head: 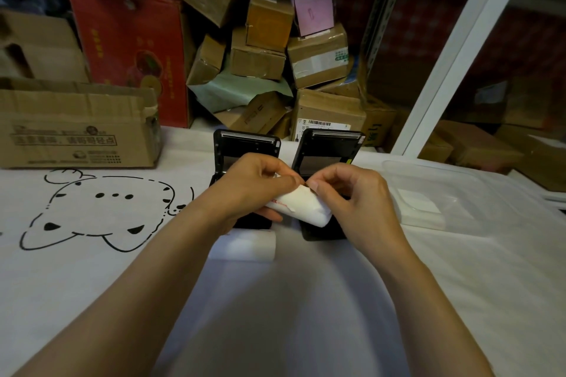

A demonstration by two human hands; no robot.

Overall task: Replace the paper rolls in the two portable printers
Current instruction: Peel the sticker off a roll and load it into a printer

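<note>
Two black portable printers stand side by side on the white cloth with their lids up: the left printer (246,144) and the right printer (329,147). Above them my left hand (254,185) grips a white paper roll (301,206) from the left. My right hand (355,193) pinches the roll's upper edge with thumb and forefinger. The roll has a thin red mark near its left end. A second white paper roll (243,245) lies on the cloth in front of the left printer. Both printer bodies are largely hidden behind my hands.
A clear plastic box (459,193) holding white paper stands at the right. A long cardboard box (76,125) sits at the left, with stacked cartons (260,40) behind the table. A white shelf post (459,49) rises at the right. The cloth bears a cat drawing (92,211).
</note>
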